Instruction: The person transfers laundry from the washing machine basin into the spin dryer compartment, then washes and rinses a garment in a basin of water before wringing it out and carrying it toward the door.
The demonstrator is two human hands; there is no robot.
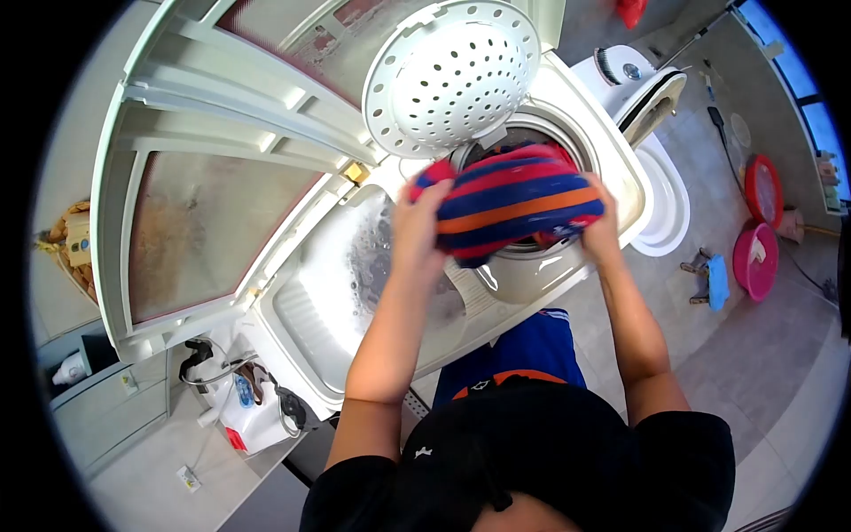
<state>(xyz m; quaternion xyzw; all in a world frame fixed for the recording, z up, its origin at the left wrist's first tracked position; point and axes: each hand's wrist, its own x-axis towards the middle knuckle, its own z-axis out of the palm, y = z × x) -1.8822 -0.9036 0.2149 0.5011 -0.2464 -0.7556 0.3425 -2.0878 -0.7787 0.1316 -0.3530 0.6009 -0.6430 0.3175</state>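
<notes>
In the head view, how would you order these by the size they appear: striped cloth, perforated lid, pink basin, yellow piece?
1. Striped cloth and perforated lid: too alike to rank.
2. Pink basin: much smaller, though it is farther from the camera.
3. Yellow piece: smallest.

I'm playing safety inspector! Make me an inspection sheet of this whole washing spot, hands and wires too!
Surface: washing machine top, lid raised, foamy water in the left tub.
Job's things: striped cloth, red, blue and orange, over the round tub; perforated disc tilted up behind.
Clutter: blue item among small things left of the machine.
Hands: left hand and right hand grip opposite ends of the cloth.
Cables: grey loop, hose or cable unclear.
Surroundings: pink basin, red basin, blue stool on the right.
</notes>
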